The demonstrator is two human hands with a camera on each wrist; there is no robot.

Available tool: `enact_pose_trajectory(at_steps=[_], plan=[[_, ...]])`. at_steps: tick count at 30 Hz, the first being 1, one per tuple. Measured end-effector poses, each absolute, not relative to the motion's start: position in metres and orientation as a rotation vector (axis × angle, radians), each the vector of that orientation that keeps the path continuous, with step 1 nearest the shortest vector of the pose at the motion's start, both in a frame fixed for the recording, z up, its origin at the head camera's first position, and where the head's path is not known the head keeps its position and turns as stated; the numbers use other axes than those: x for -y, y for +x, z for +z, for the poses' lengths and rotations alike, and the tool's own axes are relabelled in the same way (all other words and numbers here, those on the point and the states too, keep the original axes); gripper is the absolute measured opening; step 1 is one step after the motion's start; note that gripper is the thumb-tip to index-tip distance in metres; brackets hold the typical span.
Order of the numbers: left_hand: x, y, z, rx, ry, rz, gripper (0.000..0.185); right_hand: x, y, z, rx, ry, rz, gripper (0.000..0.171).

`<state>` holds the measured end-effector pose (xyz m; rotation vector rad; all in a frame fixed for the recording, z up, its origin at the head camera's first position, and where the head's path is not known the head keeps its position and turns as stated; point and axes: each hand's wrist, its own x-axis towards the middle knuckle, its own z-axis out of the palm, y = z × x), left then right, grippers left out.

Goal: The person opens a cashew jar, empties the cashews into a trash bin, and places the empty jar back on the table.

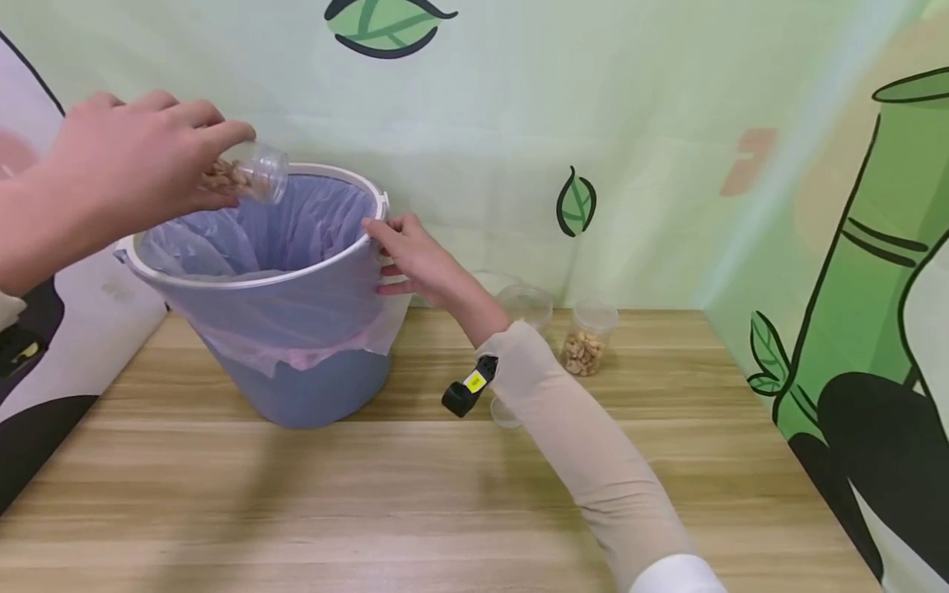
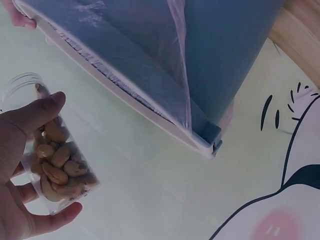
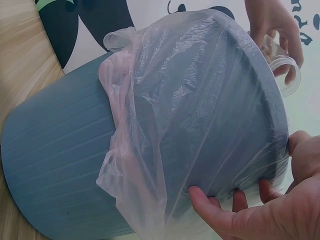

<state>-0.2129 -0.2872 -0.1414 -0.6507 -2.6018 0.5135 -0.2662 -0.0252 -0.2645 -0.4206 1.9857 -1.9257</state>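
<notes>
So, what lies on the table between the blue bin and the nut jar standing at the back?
In the head view, the right hand and its sleeved forearm cross that stretch, gripping the blue bin at its rim. An empty clear jar stands just left of the nut jar.

- Left hand [image 1: 126,169] raised high at left, fingers and thumb curled in a grip, knuckles up.
- Right hand [image 1: 415,263] stretched forward, thumb hooked over, fingers [image 3: 225,212] spread beneath; forearm sleeved.
</notes>
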Motion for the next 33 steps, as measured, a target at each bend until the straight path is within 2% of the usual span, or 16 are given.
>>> enact_pose_trajectory(at_steps=[20, 26, 33], plan=[[0.287, -0.211, -0.131, 2.443, -0.628, 0.667, 0.071, 0.026, -0.263, -0.263, -1.991, -0.382, -1.933, 0.036], [0.287, -0.211, -0.132, 2.426, -0.634, 0.654, 0.075, 0.027, -0.263, -0.263, -1.985, -0.381, -1.943, 0.034], [0.288, -0.211, -0.135, 2.461, -0.633, 0.602, 0.071, 0.027, -0.263, -0.262, -1.979, -0.389, -1.938, 0.034]])
